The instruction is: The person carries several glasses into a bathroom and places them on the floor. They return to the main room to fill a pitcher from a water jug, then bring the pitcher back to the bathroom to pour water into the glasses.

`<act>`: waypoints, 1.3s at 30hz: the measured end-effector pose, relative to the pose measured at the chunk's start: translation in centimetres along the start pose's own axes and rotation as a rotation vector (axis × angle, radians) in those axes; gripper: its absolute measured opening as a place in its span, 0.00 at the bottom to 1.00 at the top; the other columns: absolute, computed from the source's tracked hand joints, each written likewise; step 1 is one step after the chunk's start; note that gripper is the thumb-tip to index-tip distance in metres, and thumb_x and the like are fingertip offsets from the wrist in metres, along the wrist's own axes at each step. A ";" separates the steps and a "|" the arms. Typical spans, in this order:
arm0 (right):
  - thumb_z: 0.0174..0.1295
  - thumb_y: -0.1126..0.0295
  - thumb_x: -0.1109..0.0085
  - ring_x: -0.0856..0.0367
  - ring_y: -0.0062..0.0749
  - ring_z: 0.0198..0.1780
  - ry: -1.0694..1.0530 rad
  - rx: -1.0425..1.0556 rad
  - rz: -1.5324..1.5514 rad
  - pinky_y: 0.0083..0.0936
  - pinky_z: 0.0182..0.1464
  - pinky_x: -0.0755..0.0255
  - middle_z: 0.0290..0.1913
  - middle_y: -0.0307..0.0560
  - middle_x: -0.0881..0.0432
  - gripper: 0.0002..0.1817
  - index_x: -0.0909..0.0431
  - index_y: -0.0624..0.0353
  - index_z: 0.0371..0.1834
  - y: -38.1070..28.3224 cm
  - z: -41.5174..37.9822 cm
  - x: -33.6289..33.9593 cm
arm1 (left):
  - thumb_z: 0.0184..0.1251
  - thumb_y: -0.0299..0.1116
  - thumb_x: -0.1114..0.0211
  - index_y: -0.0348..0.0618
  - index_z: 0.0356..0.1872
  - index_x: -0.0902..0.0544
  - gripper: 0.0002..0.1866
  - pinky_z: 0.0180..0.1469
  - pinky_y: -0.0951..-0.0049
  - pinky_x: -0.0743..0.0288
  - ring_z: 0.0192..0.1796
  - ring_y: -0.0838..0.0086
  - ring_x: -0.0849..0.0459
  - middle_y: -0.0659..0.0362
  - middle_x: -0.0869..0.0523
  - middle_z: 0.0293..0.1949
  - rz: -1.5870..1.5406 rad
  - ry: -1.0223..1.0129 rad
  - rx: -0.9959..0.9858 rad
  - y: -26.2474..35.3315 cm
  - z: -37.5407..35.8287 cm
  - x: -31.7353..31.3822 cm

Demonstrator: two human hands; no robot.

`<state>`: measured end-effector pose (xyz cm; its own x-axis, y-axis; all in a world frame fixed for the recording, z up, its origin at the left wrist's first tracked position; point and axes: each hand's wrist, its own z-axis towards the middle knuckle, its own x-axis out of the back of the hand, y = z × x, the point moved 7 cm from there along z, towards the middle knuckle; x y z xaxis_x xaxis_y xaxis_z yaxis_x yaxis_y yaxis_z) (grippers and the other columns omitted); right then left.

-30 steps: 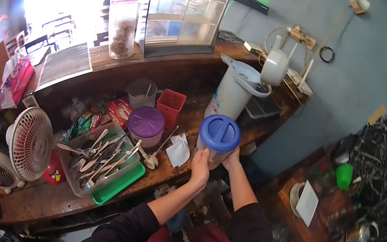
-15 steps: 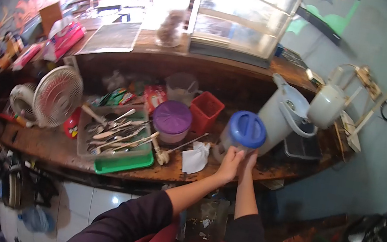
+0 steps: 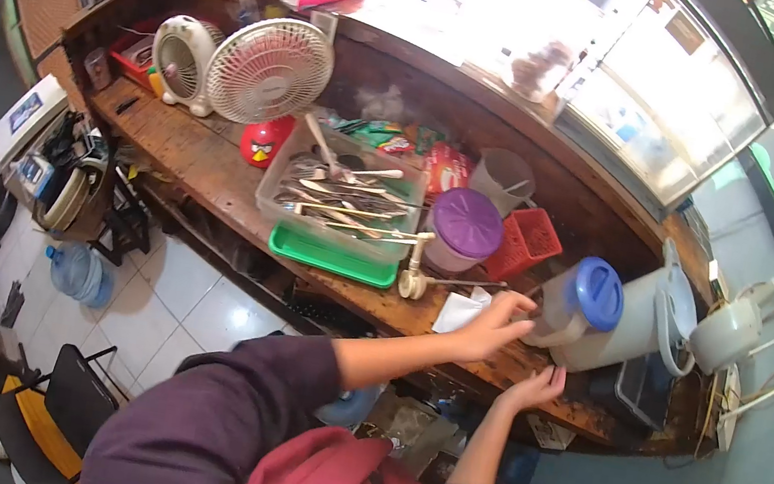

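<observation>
A clear pitcher with a blue lid (image 3: 595, 295) stands upright on the wooden counter, its handle facing me. My left hand (image 3: 491, 332) is just left of the pitcher, open, fingers spread and holding nothing. Lower down, at the counter's front edge, my right hand (image 3: 534, 387) is open and empty, with its fingers loosely bent. A folded white paper (image 3: 460, 310) lies beside my left hand. Behind it are a tub with a purple lid (image 3: 465, 224) and a red plastic basket (image 3: 524, 246).
A clear bin of cutlery (image 3: 343, 200) and a green tray (image 3: 332, 256) sit left of the tub. Farther left stands a white fan (image 3: 270, 72). A tall whitish container (image 3: 633, 317) stands right of the pitcher. On the floor are a water jug (image 3: 78, 274) and a black chair (image 3: 63, 404).
Both hands have let go of the blue-lidded pitcher and drawn apart, toward me. My view has turned left and tilted, so more of the floor shows.
</observation>
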<state>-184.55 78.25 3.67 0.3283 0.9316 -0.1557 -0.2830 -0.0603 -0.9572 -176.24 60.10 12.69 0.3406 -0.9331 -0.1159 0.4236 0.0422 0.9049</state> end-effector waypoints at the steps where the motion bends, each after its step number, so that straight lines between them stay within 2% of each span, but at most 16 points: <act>1: 0.53 0.75 0.58 0.34 0.31 0.41 0.041 0.229 -0.118 0.22 0.40 0.39 0.43 0.50 0.34 0.14 0.40 0.66 0.44 -3.0 -3.5 0.1 | 0.53 0.34 0.47 0.37 0.41 0.34 0.16 0.49 0.71 0.41 0.46 0.66 0.34 0.52 0.33 0.41 -0.024 0.031 -0.029 2.2 -2.3 3.8; 3: 0.49 0.80 0.56 0.36 0.24 0.32 -0.177 0.273 -0.127 0.20 0.35 0.38 0.33 0.43 0.34 0.10 0.35 0.63 0.36 -3.5 -9.6 -2.3 | 0.49 0.28 0.46 0.40 0.34 0.30 0.10 0.46 0.72 0.39 0.40 0.66 0.30 0.55 0.28 0.32 0.468 0.208 -0.314 7.4 -6.9 12.6; 4: 0.46 0.81 0.54 0.37 0.23 0.30 -0.365 0.507 -0.260 0.17 0.32 0.38 0.31 0.42 0.34 0.09 0.33 0.62 0.33 -6.3 -12.9 -5.0 | 0.49 0.26 0.47 0.40 0.31 0.29 0.07 0.44 0.71 0.37 0.37 0.66 0.29 0.57 0.27 0.29 0.670 0.370 -0.333 7.8 -9.5 17.8; 7: 0.41 0.80 0.49 0.30 0.32 0.30 -0.987 0.617 -0.168 0.21 0.32 0.34 0.27 0.45 0.29 0.04 0.28 0.60 0.22 -10.5 -22.1 -12.9 | 0.55 0.32 0.54 0.36 0.33 0.31 0.10 0.42 0.71 0.40 0.37 0.64 0.33 0.52 0.31 0.33 0.845 1.067 -0.126 6.6 -16.1 34.8; 8: 0.38 0.78 0.47 0.29 0.36 0.33 -1.182 0.558 -0.146 0.26 0.34 0.34 0.28 0.44 0.28 0.07 0.27 0.57 0.24 -10.3 -25.1 -15.1 | 0.54 0.32 0.52 0.36 0.35 0.31 0.11 0.44 0.67 0.41 0.40 0.62 0.35 0.50 0.32 0.35 1.129 1.151 -0.019 5.9 -16.6 39.6; 10: 0.38 0.78 0.47 0.28 0.35 0.33 -1.390 0.674 -0.129 0.26 0.33 0.32 0.31 0.42 0.28 0.08 0.28 0.57 0.25 -10.8 -30.9 -18.9 | 0.51 0.35 0.47 0.35 0.36 0.31 0.14 0.46 0.65 0.43 0.44 0.58 0.36 0.48 0.32 0.37 1.131 1.165 0.094 3.5 -15.0 45.8; 12: 0.41 0.77 0.49 0.28 0.37 0.35 -1.499 0.673 -0.107 0.27 0.36 0.32 0.34 0.44 0.29 0.07 0.29 0.59 0.27 -10.7 -36.1 -22.6 | 0.43 0.40 0.39 0.36 0.37 0.31 0.22 0.47 0.65 0.42 0.45 0.56 0.35 0.48 0.30 0.39 1.230 0.928 -0.098 2.5 -10.5 48.0; 14: 0.43 0.78 0.53 0.30 0.42 0.39 -1.505 0.601 -0.173 0.29 0.39 0.33 0.39 0.50 0.32 0.10 0.31 0.63 0.32 -9.3 -40.8 -26.7 | 0.35 0.45 0.35 0.37 0.41 0.31 0.30 0.48 0.62 0.42 0.47 0.55 0.35 0.48 0.29 0.41 0.993 0.699 -0.004 1.2 -6.2 48.6; 17: 0.43 0.80 0.56 0.41 0.54 0.51 -1.397 0.450 -0.384 0.34 0.53 0.43 0.52 0.63 0.44 0.24 0.42 0.71 0.48 -6.3 -45.0 -32.8 | 0.31 0.51 0.35 0.40 0.41 0.29 0.33 0.48 0.62 0.41 0.43 0.55 0.30 0.49 0.26 0.39 1.285 0.689 0.024 -0.7 -3.6 49.4; 21: 0.42 0.78 0.53 0.51 0.58 0.56 -1.247 0.236 -0.591 0.37 0.55 0.48 0.56 0.65 0.55 0.33 0.55 0.71 0.55 -2.7 -45.6 -38.7 | 0.30 0.55 0.36 0.47 0.42 0.27 0.33 0.46 0.61 0.39 0.45 0.57 0.30 0.52 0.26 0.42 1.412 0.398 0.078 -0.8 -2.5 51.2; 23: 0.42 0.79 0.52 0.50 0.57 0.56 -1.150 0.220 -0.565 0.35 0.55 0.47 0.57 0.65 0.55 0.34 0.54 0.70 0.55 -1.4 -45.4 -40.6 | 0.31 0.56 0.37 0.48 0.42 0.27 0.33 0.45 0.62 0.38 0.45 0.57 0.29 0.53 0.27 0.44 1.460 0.283 0.082 -1.6 -2.4 52.9; 25: 0.42 0.79 0.52 0.50 0.57 0.56 -1.125 0.178 -0.565 0.35 0.55 0.47 0.57 0.64 0.55 0.34 0.54 0.70 0.55 -1.0 -44.9 -42.5 | 0.34 0.49 0.35 0.46 0.41 0.26 0.29 0.46 0.65 0.36 0.44 0.62 0.28 0.55 0.26 0.44 1.038 0.042 0.283 -4.7 -3.2 55.4; 29: 0.42 0.79 0.52 0.46 0.54 0.55 -1.047 0.198 -0.455 0.33 0.54 0.44 0.55 0.62 0.51 0.30 0.48 0.67 0.52 -0.3 -45.5 -44.6 | 0.34 0.40 0.32 0.41 0.41 0.28 0.28 0.48 0.66 0.38 0.45 0.65 0.28 0.52 0.26 0.42 0.687 0.161 0.088 -5.2 -5.2 58.2; 32: 0.42 0.78 0.51 0.41 0.54 0.51 -0.985 0.217 -0.402 0.34 0.52 0.42 0.51 0.61 0.44 0.25 0.43 0.66 0.48 -0.5 -45.8 -45.0 | 0.38 0.39 0.34 0.41 0.43 0.29 0.26 0.50 0.67 0.40 0.48 0.65 0.30 0.52 0.27 0.45 0.719 0.260 -0.033 -1.1 -4.8 56.8; 37: 0.42 0.79 0.52 0.42 0.51 0.53 -1.030 0.242 -0.437 0.32 0.52 0.42 0.55 0.58 0.47 0.28 0.43 0.61 0.51 -1.0 -45.4 -43.7 | 0.40 0.35 0.36 0.38 0.42 0.30 0.25 0.51 0.67 0.43 0.48 0.61 0.32 0.49 0.29 0.44 0.742 0.080 0.073 -0.6 -5.5 56.6; 39: 0.41 0.81 0.53 0.44 0.50 0.55 -1.048 0.188 -0.470 0.32 0.53 0.43 0.58 0.55 0.49 0.31 0.45 0.59 0.54 -2.4 -44.6 -42.5 | 0.40 0.34 0.37 0.36 0.43 0.32 0.25 0.51 0.67 0.44 0.49 0.60 0.34 0.48 0.31 0.45 0.763 0.237 0.084 0.6 -7.2 57.8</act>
<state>-157.61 22.82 1.71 -0.4442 0.6935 0.5672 -0.4897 0.3423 -0.8019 -150.24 8.76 3.58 0.6839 -0.5567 0.4716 -0.0591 0.6019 0.7964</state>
